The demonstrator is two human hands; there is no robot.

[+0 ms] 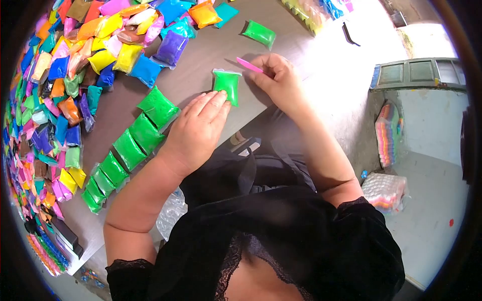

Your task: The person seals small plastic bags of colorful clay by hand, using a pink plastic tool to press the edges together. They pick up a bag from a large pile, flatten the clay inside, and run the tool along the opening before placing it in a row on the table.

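Note:
A green clear-plastic packet (226,83) of soft-looking filling lies on the table. My left hand (198,123) rests on its lower edge with the fingers stretched out flat; the thumb is hidden. Beyond the packet's right side, my right hand (276,75) is closed in a pinch on a thin, flat pink tool (247,64), its tip pointing left towards the packet. To the left of my left hand, several like green packets (130,149) form a slanting row. One more green packet (259,33) lies by itself beyond my right hand.
A large heap of multicoloured packets (102,60) covers the left of the table (196,55). Clear bags with colourful contents (316,12) stand at the far edge. On the right, wrapped bundles (384,191) sit on the floor, below a window frame (419,74).

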